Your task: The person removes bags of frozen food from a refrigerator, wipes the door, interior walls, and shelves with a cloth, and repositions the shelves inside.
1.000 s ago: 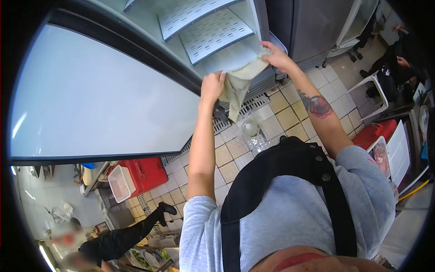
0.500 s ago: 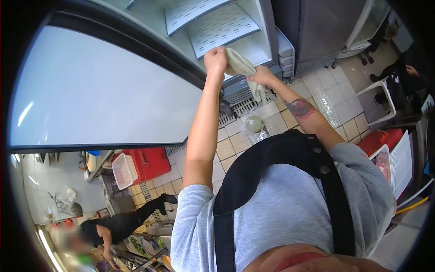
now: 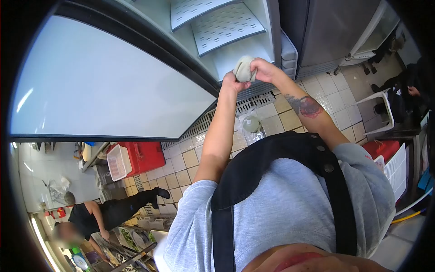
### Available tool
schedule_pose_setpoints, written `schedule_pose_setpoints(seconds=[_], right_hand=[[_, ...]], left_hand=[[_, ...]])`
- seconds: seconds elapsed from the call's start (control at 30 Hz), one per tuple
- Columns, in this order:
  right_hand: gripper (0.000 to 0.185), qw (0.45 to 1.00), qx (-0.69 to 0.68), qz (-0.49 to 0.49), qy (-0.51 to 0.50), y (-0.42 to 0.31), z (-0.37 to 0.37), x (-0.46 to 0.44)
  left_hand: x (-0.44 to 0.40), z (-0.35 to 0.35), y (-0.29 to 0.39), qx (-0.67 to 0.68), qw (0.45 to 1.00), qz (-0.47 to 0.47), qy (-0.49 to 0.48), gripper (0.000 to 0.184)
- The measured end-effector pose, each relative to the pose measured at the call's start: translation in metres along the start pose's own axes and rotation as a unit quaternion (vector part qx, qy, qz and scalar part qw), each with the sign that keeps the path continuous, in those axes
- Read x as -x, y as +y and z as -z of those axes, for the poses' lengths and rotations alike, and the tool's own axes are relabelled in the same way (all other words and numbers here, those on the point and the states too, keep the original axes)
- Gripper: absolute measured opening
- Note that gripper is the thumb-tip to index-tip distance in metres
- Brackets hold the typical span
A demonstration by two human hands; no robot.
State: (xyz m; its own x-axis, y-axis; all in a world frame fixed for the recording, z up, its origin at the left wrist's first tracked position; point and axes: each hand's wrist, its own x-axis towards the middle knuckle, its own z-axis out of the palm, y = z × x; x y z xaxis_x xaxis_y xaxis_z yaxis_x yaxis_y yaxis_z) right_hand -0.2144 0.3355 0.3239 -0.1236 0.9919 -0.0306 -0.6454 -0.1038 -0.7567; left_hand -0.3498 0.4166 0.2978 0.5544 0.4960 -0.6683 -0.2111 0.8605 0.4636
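A pale, bunched cloth is gathered between my two hands, in front of the open refrigerator. My left hand is closed around its lower left side. From the right, my right hand grips it, fingers pressed into the folds. Behind the cloth, inside the cabinet, are white perforated shelves. The wide white refrigerator door stands swung out at my left.
A round translucent container sits on the wet tiled floor below my hands, near a drain grate. At left are a red bin with a white basket and a person in dark clothes. A white stool stands at right.
The cloth, hanging stretched between my hands before, is now bunched into a compact wad. My left hand has dropped lower and moved right, and my hands are closer together.
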Motion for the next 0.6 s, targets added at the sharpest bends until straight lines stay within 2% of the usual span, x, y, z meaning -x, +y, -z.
schedule_pose_setpoints(seconds=[0.07,0.13,0.2,0.23,0.33,0.37,0.47,0.5,0.6], right_hand=[[0.031,0.989,-0.144,-0.024,-0.006,-0.016,-0.007,0.008],[0.036,0.991,-0.115,-0.032,0.058,-0.018,-0.012,0.005],[0.045,0.991,-0.056,-0.056,0.106,-0.012,-0.008,-0.01],[0.053,0.994,-0.041,-0.066,0.076,-0.005,-0.001,-0.017],[0.052,0.979,-0.111,-0.123,-0.122,-0.012,0.01,-0.023],[0.051,0.983,-0.06,-0.098,-0.141,-0.013,0.004,-0.029],[0.053,0.977,0.089,-0.017,-0.192,-0.027,-0.025,-0.036],[0.05,0.973,0.114,-0.022,-0.199,-0.029,-0.03,-0.042],[0.042,0.975,0.144,-0.038,-0.163,-0.037,-0.05,-0.054]], left_hand=[[0.016,-0.013,0.003,-0.061,0.998,0.012,0.029,0.05],[0.028,-0.024,0.006,-0.084,0.996,0.029,0.02,0.058],[0.07,-0.051,0.004,-0.076,0.993,0.001,-0.088,0.062],[0.084,-0.059,0.005,-0.072,0.987,-0.013,-0.141,0.065],[0.088,-0.048,0.009,-0.074,0.979,-0.033,-0.187,0.07],[0.084,-0.037,0.012,-0.065,0.98,-0.033,-0.184,0.061],[0.069,-0.012,0.018,-0.108,0.975,-0.005,-0.196,0.055],[0.075,-0.015,0.022,-0.089,0.965,0.024,-0.246,0.05],[0.074,-0.009,0.035,-0.109,0.959,0.054,-0.254,0.041]])
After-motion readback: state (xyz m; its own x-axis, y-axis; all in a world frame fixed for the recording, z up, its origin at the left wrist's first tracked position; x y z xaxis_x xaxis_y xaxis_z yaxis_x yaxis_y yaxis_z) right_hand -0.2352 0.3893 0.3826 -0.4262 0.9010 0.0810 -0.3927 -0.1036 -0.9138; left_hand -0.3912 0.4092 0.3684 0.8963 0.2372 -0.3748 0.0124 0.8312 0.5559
